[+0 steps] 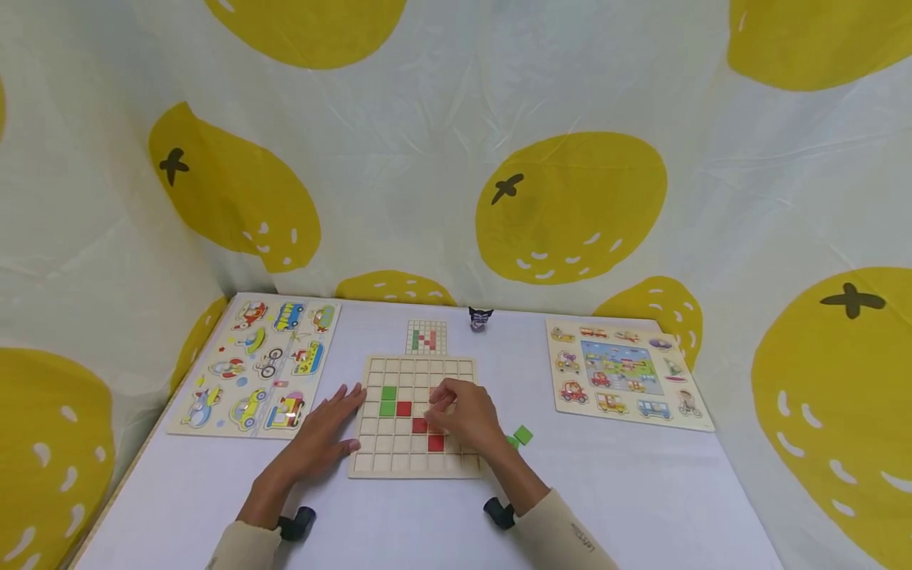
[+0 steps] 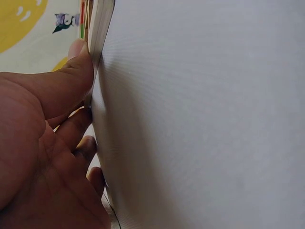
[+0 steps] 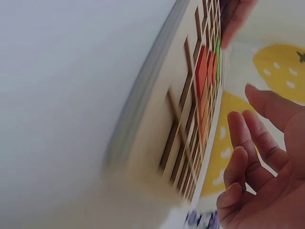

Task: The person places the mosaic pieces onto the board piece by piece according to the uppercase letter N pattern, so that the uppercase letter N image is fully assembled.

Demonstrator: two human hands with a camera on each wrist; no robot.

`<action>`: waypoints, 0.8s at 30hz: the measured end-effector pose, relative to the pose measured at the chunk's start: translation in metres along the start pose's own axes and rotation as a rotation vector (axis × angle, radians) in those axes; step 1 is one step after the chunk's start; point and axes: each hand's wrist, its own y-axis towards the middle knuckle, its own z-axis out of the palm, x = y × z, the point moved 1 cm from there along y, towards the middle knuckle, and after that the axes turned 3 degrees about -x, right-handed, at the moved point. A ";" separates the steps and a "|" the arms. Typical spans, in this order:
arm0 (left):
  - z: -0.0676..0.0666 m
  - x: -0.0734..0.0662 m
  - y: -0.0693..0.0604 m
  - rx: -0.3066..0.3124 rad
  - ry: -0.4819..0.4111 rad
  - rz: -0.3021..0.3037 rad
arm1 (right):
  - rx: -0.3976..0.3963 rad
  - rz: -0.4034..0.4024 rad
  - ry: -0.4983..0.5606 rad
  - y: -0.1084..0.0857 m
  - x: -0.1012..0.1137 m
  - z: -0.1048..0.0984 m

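Note:
A wooden grid board (image 1: pixel 383 462) lies in the middle of the table in the head view. Green tiles (image 1: pixel 388 393) and several red tiles (image 1: pixel 436 443) fill some of its squares. My left hand (image 1: pixel 321 437) rests along the board's left side, its thumb against the edge and its fingers extended. Over the right part of the board hovers my right hand (image 1: pixel 466 413), partly covering the tiles there. The right wrist view shows this hand (image 3: pixel 267 162) with loosely bent fingers, thumb apart from fingertips, and nothing visible between them.
Loose green tiles (image 1: pixel 523 435) lie right of the board, partly behind my right wrist. A small pattern card (image 1: pixel 427 338) and a dark figurine (image 1: pixel 480 319) stand beyond it. Picture puzzles lie at the left (image 1: pixel 242 364) and right (image 1: pixel 620 368). A lemon-print cloth (image 1: pixel 427 198) hangs behind.

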 end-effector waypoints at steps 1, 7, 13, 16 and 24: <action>0.000 0.000 0.000 0.000 0.002 -0.001 | -0.007 -0.001 0.004 -0.003 -0.003 -0.004; -0.001 0.000 -0.001 -0.003 0.001 0.003 | -0.050 0.035 -0.001 -0.020 -0.024 -0.030; -0.001 0.000 -0.001 -0.013 0.001 0.015 | -0.095 0.111 -0.036 -0.035 -0.047 -0.050; 0.000 0.001 0.000 -0.011 0.001 0.019 | -0.102 0.146 -0.058 -0.044 -0.057 -0.058; 0.000 0.002 0.000 -0.011 -0.005 0.017 | -0.080 0.162 -0.166 -0.061 -0.076 -0.067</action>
